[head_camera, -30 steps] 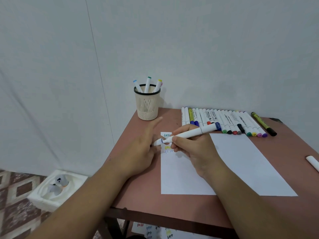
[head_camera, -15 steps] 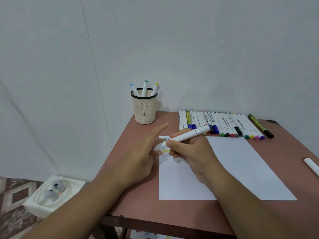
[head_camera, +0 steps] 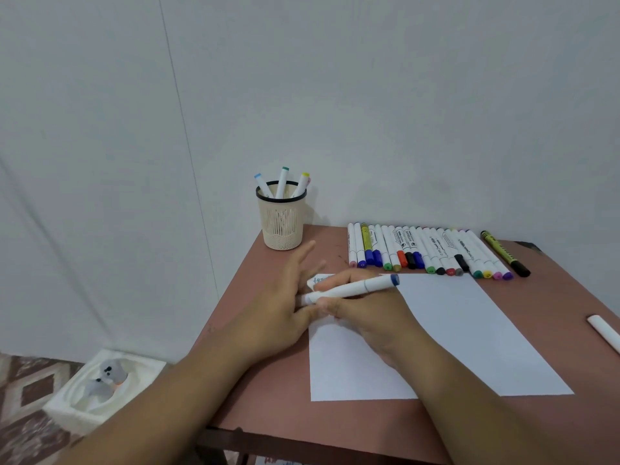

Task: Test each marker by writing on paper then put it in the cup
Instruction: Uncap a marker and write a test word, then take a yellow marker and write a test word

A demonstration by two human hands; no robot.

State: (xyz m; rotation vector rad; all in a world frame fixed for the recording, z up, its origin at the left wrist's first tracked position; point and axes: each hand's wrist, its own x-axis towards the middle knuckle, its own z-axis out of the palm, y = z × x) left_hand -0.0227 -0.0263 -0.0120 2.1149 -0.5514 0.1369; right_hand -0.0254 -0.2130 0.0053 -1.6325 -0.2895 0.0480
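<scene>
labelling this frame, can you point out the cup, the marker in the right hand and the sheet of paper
cup (head_camera: 281,226): head view, on its slatted cream wall.
marker in the right hand (head_camera: 355,287): head view, on the middle of the white barrel.
sheet of paper (head_camera: 469,330): head view, on a bare white part right of the hands.

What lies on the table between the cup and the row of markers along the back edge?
In the head view, nothing: between the cup and the row of markers only bare table shows. The left hand's fingers reach up just in front of that gap.
</scene>
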